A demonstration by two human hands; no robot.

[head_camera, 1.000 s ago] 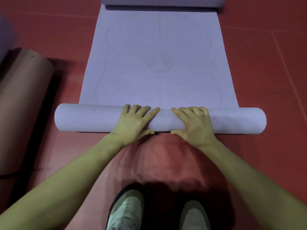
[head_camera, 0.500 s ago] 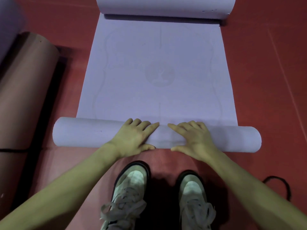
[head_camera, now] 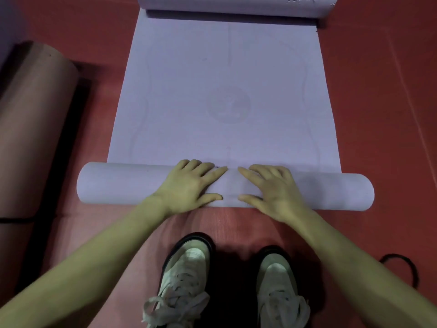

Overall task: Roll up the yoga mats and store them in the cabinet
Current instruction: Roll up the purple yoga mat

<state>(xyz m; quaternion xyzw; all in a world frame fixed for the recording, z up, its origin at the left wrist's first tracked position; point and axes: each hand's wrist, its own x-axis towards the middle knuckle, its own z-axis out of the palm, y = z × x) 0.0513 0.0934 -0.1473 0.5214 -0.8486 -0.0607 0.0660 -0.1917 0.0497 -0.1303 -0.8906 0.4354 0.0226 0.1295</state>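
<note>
A pale lilac yoga mat (head_camera: 224, 91) lies flat on the red floor, stretching away from me. Its near end is rolled into a tube (head_camera: 118, 183) that runs from left to right. My left hand (head_camera: 189, 185) and my right hand (head_camera: 274, 190) press flat on the middle of the tube, fingers straight and pointing inward, thumbs on its near side. The mat's far end is curled into a second roll (head_camera: 236, 5) at the top edge of the view.
A rolled brown mat (head_camera: 30, 119) lies along the left side on the floor. A black elastic loop (head_camera: 406, 268) lies at the right, near my forearm. My two pale sneakers (head_camera: 186, 275) stand just behind the tube.
The tube has grown a little thicker as my hands rolled it forward. My feet have stepped up behind it, and the view has tilted so the far roll and the black loop show.
</note>
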